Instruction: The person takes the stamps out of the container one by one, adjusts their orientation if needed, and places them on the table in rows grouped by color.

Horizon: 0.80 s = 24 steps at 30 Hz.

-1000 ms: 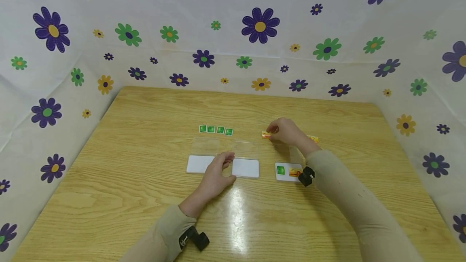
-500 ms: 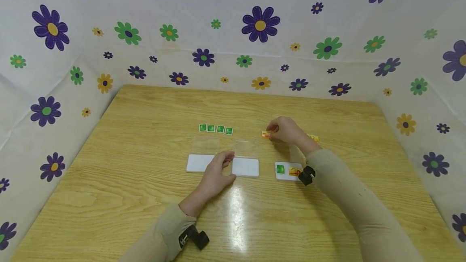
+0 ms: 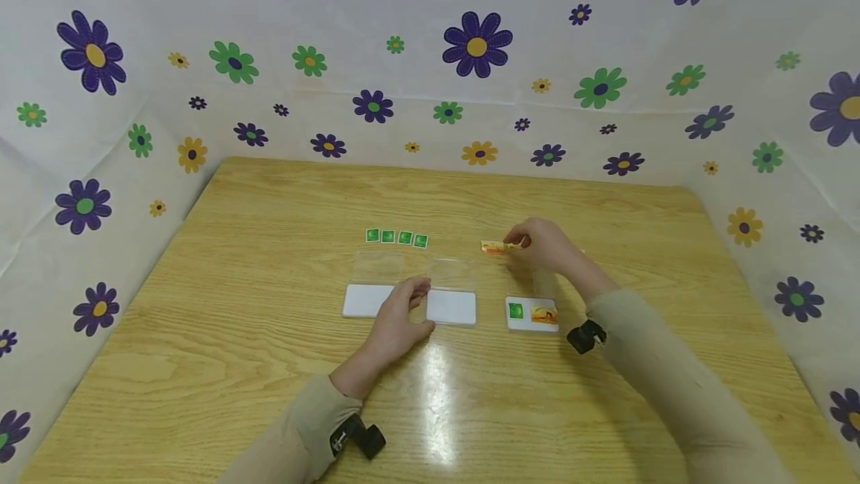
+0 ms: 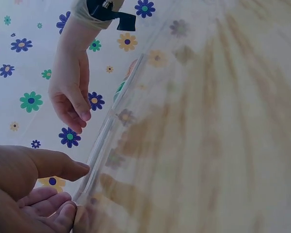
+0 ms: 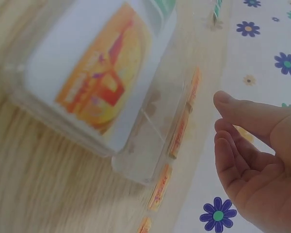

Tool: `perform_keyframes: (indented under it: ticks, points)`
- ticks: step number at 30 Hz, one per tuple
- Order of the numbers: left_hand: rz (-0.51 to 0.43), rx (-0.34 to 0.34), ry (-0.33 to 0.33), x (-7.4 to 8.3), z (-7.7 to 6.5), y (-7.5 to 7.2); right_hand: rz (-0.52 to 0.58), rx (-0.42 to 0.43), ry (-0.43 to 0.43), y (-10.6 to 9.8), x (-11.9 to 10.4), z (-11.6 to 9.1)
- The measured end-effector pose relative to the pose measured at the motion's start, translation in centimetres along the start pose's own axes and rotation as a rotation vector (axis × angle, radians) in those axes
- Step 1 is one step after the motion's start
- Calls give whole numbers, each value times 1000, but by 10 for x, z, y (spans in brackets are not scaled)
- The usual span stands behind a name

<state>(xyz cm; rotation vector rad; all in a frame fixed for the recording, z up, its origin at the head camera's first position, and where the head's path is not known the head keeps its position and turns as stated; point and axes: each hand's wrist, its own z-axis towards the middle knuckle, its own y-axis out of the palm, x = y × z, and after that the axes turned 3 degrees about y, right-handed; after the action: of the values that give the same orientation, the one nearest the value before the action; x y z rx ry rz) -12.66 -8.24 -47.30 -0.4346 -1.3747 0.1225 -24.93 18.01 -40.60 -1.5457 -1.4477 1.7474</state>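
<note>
My left hand (image 3: 396, 331) rests between the left shallow box (image 3: 363, 301) and the middle one (image 3: 452, 306), both holding plain white. Its fingertips lie beside the middle box's left end; the left wrist view shows thumb and fingers loosely bent against a clear edge. Over a row of small orange printed pieces (image 3: 493, 247) hovers my right hand (image 3: 547, 246), thumb and fingers apart with nothing between them in the right wrist view. Nearer me sits the right box (image 3: 525, 312), showing a green square and an orange picture (image 5: 104, 80). Part of the orange row is hidden behind the hand.
Several small green squares (image 3: 404, 238) lie in a row behind the left boxes. Clear lids (image 3: 452, 272) extend backward from the boxes, flat and hard to see. Flower-printed cloth (image 3: 477, 95) hangs around the wooden table (image 3: 269, 394).
My right hand has shifted right along the orange row, uncovering more of its left part and the right box's orange picture. The left hand stays in place.
</note>
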Motion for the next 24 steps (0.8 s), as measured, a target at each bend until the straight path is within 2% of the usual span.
perform_keyframes:
  ticks: [5,13,20,24]
  points:
    - [3,11,-19,3,3,0,-4,12,-17,-1,6,-12]
    - [-2,-16,17,19,12,6,4,14,0,2,12,-32]
    - [-28,-66,91,35,20,22,1,-5,-5,9,17,-45]
    - [-24,-98,96,42,25,35,1,-11,0,11,20,-53]
